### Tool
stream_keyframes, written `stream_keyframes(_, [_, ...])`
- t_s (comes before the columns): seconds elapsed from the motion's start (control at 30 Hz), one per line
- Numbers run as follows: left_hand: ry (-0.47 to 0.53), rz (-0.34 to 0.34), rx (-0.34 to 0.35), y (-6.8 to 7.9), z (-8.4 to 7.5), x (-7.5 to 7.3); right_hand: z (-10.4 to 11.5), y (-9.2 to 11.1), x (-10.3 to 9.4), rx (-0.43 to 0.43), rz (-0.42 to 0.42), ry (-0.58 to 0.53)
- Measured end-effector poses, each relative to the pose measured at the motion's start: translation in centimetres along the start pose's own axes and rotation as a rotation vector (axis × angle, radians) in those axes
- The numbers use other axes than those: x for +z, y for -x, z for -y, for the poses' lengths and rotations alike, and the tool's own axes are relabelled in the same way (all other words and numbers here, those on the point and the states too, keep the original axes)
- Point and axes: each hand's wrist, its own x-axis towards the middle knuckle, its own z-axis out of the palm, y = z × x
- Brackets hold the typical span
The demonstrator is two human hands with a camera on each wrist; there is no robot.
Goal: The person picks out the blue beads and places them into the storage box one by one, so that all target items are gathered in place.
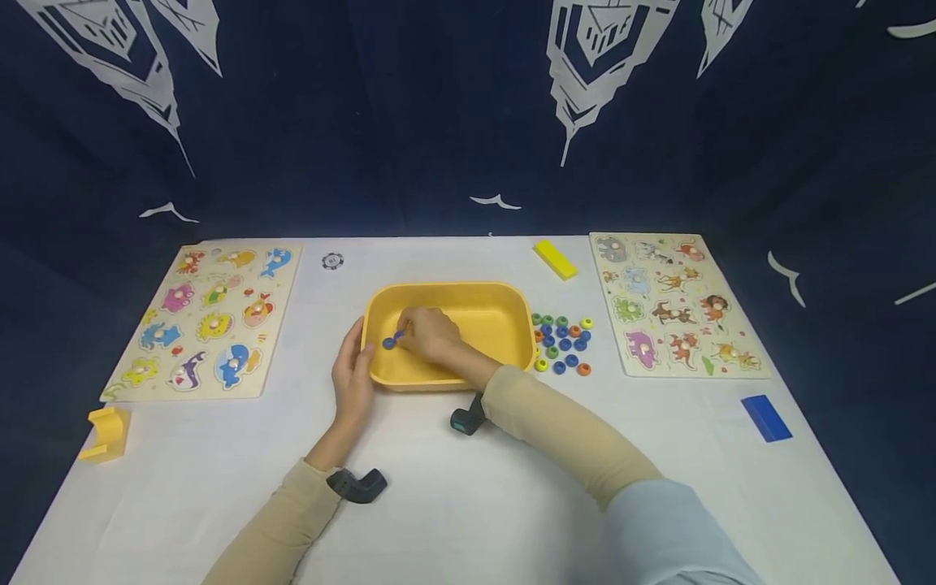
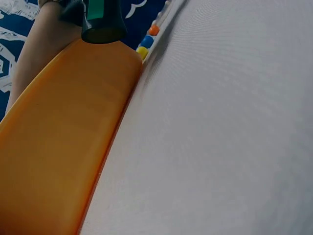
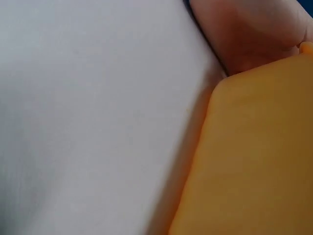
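My left hand (image 1: 353,378) holds the left end of a yellow plastic tray (image 1: 504,375), its fingers along the outer wall and its thumb at the rim. My right hand (image 1: 431,333) reaches over the front rim into the tray and pinches a small blue bead (image 1: 399,334) near the left end. Close beside that lies another blue bead (image 1: 388,343) on the tray floor. The right wrist view has the palm of my left hand (image 3: 249,34) against the tray's corner. In the left wrist view, the tray's outer wall (image 3: 259,147) hides the fingertips.
Several loose beads (image 1: 565,344), blue, green, orange and yellow, lie right of the tray. Animal puzzle boards stand left (image 1: 270,366) and right (image 1: 702,325). Around them are a yellow block (image 1: 555,260), a blue block (image 1: 766,418), a yellow curved block (image 1: 108,435) and a round chip (image 1: 332,261).
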Motion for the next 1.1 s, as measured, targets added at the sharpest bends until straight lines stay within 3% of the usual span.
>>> stream_keyframes(0.3, [-0.003, -0.007, 0.0, 0.0, -0.1, 0.1, -0.3, 0.4, -0.4, -0.069, 0.01, -0.008])
stream_keyframes(0.4, [-0.006, -0.005, -0.008, 0.0, 0.0, 0.1, -0.5, 1.2, -1.1, -0.083, -0.033, -0.025])
stream_keyframes(0.5, [-0.015, 0.003, -0.011, 0.1, 0.0, 0.1, -0.9, 2.7, -2.3, -0.144, -0.151, -0.069])
stream_keyframes(0.63, [-0.025, 0.006, -0.012, 0.1, -0.1, 0.1, -2.0, 5.9, -4.3, -0.26, -0.377, -0.158])
stream_keyframes(0.8, [-0.034, 0.0, -0.002, 0.0, -0.1, 0.1, -5.8, 10.1, -6.3, -0.355, -0.645, -0.288])
stream_keyframes(0.93, [-0.031, 0.005, -0.003, 0.0, -0.2, 0.2, -9.9, 12.9, -7.4, -0.286, -0.76, -0.303])
stream_keyframes(1.1, [-0.026, 0.008, -0.014, 0.1, -0.1, 0.1, -14.5, 15.1, -7.6, -0.122, -0.81, -0.281])
